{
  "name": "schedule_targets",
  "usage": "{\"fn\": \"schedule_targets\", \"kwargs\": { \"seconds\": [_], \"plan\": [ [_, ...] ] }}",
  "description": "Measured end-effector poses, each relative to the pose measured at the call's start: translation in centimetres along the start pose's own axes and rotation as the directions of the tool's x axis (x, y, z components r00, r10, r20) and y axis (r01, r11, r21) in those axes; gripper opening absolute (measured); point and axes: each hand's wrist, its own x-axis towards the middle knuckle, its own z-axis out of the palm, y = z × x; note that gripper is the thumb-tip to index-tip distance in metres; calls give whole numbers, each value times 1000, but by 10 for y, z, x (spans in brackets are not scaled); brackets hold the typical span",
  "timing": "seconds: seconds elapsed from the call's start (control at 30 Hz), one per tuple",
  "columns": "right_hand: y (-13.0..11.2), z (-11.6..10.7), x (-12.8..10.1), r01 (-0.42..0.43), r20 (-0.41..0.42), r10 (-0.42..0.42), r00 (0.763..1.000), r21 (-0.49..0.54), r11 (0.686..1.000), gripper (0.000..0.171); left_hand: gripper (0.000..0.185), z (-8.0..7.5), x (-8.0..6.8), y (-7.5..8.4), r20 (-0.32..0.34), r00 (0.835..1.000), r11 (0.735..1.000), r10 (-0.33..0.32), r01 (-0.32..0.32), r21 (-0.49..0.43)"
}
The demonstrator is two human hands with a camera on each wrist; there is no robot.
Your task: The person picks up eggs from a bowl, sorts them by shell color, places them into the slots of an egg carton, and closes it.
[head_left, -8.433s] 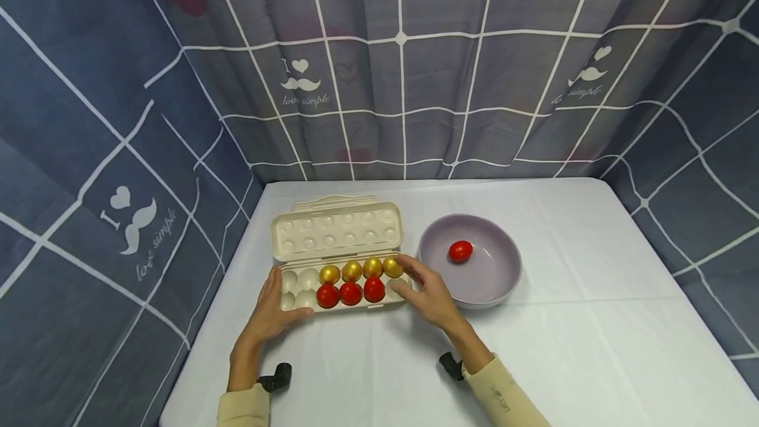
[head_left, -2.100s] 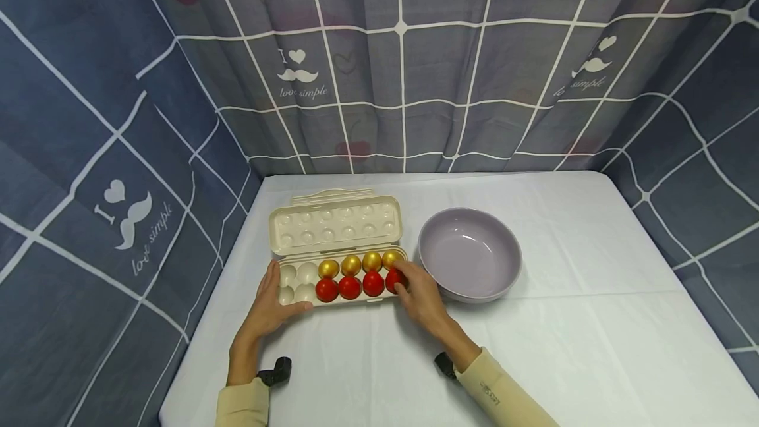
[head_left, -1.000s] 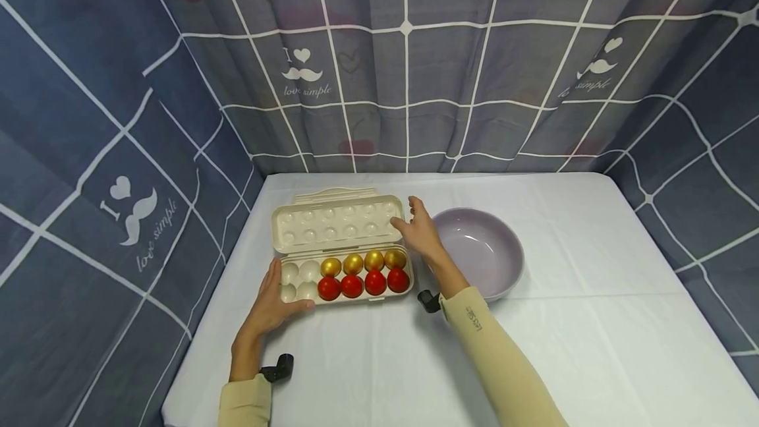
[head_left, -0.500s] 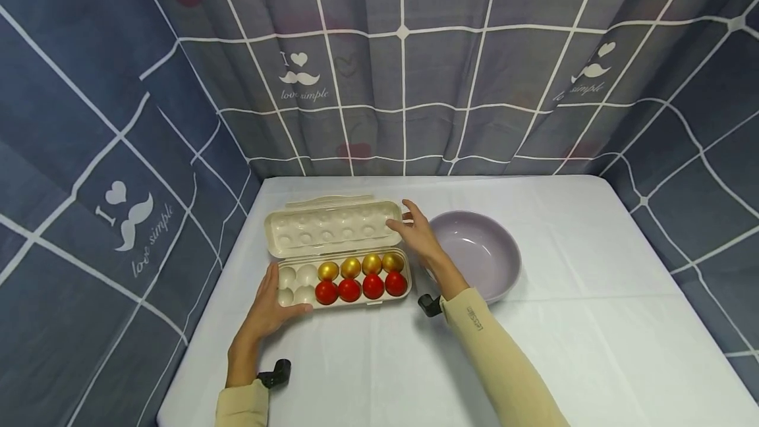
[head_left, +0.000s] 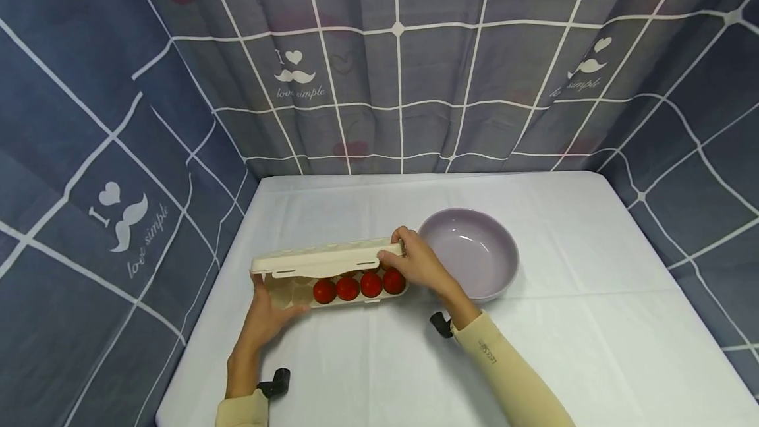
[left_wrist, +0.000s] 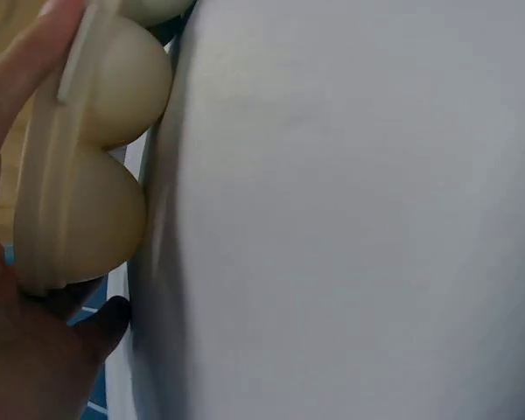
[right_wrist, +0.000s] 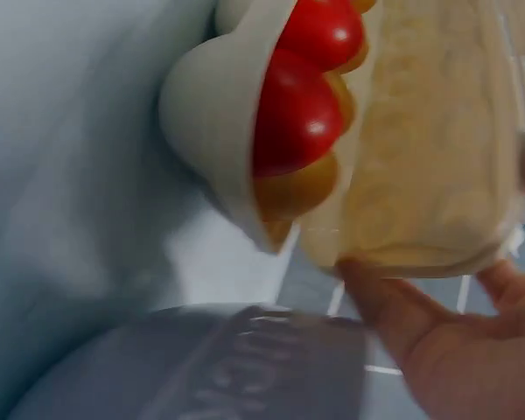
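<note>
- The egg carton (head_left: 332, 282) sat on the white-covered bench (head_left: 563, 348), left of the lilac bowl (head_left: 471, 252).
- The right hand (head_left: 418, 265) pinched the right end of the carton's lid (head_left: 323, 257), thumb under the edge and fingers (head_left: 398, 236) curled over the top; the lid hung half-lowered above the tray.
- The left hand (head_left: 267, 315) gripped the tray's left end, thumb on the front rim, fingers (left_wrist: 22, 66) wrapped round the side.
- Four red eggs (head_left: 358, 286) showed in the front row under the lid; the right wrist view showed gold eggs (right_wrist: 293, 188) behind them.
- The bowl stood just beside the carton's right end.
</note>
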Motion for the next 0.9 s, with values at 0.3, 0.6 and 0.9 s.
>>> {"fn": "schedule_targets", "kwargs": {
  "seconds": [0.3, 0.6, 0.9],
  "plan": [
    [-6, 11, -21, 167, 197, -112, 974, -288, 943, 50, 138, -26, -19, 6, 186, 971, 979, -151, 173, -105],
    [-11, 33, -28, 349, 207, -282, 937, -602, 718, 44, 136, -30, -10, 34, 110, 993, 980, -46, 24, 196],
    [-9, 55, -36, 230, 200, -117, 973, -785, 574, 81, 112, -15, -4, 42, 204, 979, 871, -14, -89, 484]
  ]
}}
